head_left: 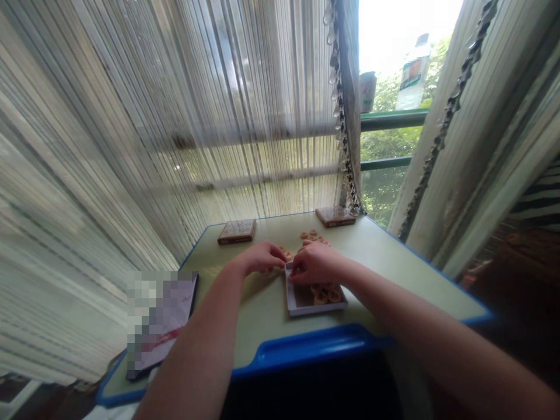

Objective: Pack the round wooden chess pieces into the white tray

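Observation:
A shallow white box (294,311) sits near the front of the table, with several round wooden pieces (326,296) lying in its right part. My right hand (318,262) reaches over the box, its fingers curled down at the inner left side; whatever they pinch is hidden. At the box's far left corner is my left hand (262,256), thumb and fingers drawn together. I cannot tell whether it grips the corner or a small piece. More round pieces (311,234) lie on the table beyond my hands, partly covered by them.
Two flat brown boxes, a left one (237,231) and a right one (336,216), rest at the far edge of the blue-rimmed table (420,286). A dark-edged tablet or folder (175,315) lies at the left. String curtains (245,116) hang behind; a bottle (412,76) and can (367,91) stand by the window.

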Demonstrator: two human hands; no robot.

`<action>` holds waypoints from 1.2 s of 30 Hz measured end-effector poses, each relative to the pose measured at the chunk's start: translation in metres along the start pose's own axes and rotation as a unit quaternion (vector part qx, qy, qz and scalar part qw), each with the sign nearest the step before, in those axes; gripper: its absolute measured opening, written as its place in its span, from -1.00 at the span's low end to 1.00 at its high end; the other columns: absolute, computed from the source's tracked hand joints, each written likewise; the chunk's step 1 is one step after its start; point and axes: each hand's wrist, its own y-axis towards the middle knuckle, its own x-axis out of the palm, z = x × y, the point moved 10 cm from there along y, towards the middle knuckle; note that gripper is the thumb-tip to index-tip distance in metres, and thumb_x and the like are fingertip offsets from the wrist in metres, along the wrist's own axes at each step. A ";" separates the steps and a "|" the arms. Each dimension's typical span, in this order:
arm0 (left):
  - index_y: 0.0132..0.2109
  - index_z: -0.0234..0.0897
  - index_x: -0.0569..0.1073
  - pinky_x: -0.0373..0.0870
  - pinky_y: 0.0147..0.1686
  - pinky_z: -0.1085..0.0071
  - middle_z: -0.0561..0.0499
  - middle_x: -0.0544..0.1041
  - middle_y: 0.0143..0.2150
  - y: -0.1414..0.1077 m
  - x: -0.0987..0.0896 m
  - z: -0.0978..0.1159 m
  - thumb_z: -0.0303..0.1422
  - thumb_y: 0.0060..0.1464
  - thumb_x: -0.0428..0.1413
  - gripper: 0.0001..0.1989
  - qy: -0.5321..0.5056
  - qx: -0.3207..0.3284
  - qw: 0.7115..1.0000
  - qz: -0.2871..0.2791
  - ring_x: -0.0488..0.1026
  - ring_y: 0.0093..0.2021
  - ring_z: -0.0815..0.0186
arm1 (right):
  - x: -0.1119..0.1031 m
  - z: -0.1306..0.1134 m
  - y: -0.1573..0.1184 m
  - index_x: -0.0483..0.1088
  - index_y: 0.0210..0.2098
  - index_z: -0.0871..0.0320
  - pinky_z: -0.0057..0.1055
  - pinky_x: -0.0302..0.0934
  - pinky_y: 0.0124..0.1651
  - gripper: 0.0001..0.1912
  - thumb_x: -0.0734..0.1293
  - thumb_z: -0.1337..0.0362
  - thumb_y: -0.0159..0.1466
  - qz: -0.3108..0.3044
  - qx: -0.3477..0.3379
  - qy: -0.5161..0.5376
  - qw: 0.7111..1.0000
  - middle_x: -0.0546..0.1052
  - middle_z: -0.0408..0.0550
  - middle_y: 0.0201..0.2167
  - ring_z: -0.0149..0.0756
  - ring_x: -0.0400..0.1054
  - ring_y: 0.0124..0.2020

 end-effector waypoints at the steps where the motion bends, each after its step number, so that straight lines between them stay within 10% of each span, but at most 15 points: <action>1: -0.26 -0.33 0.55 0.07 -0.67 0.54 0.08 0.36 -0.64 0.000 0.000 0.000 -0.23 -0.24 0.16 -0.64 0.001 -0.002 1.000 0.001 0.22 -0.61 0.45 | -0.001 -0.001 0.000 0.54 -0.46 0.03 -0.43 0.04 -0.40 -0.78 0.37 0.05 -0.01 0.003 -0.004 0.004 1.000 0.50 -0.13 -0.56 -0.30 0.23 -0.41; 23: -0.36 -0.31 0.56 0.00 -0.67 0.54 0.13 0.23 -0.69 0.000 0.001 -0.006 -0.21 -0.27 0.18 -0.70 0.008 -0.029 1.000 0.001 0.12 -0.64 0.48 | -0.001 -0.002 0.002 0.54 -0.38 0.03 -0.43 0.10 -0.21 -0.84 0.34 0.17 0.07 0.016 -0.023 0.048 0.998 0.49 -0.15 -0.53 -0.38 0.23 -0.46; 28: -0.38 -0.34 0.55 0.00 -0.65 0.52 0.09 0.33 -0.64 0.005 -0.004 -0.008 -0.19 -0.21 0.14 -0.70 0.009 -0.017 0.999 0.033 0.15 -0.63 0.47 | -0.017 0.055 0.000 0.52 -0.37 0.11 -0.42 0.10 -0.20 -0.80 0.25 0.27 0.14 0.092 0.105 0.012 0.990 0.51 -0.08 -0.46 -0.32 0.27 -0.36; 36: -0.26 -0.35 0.55 0.29 -0.31 0.39 -0.06 0.53 -0.34 0.011 -0.032 0.008 -0.25 -0.08 0.05 -0.69 0.142 0.078 0.955 0.249 0.41 -0.35 0.27 | -0.011 0.159 -0.036 0.48 -0.17 0.20 -0.33 0.10 -0.05 -0.67 0.20 0.32 0.13 0.095 0.367 -0.022 0.925 0.51 0.09 -0.17 -0.16 0.34 -0.15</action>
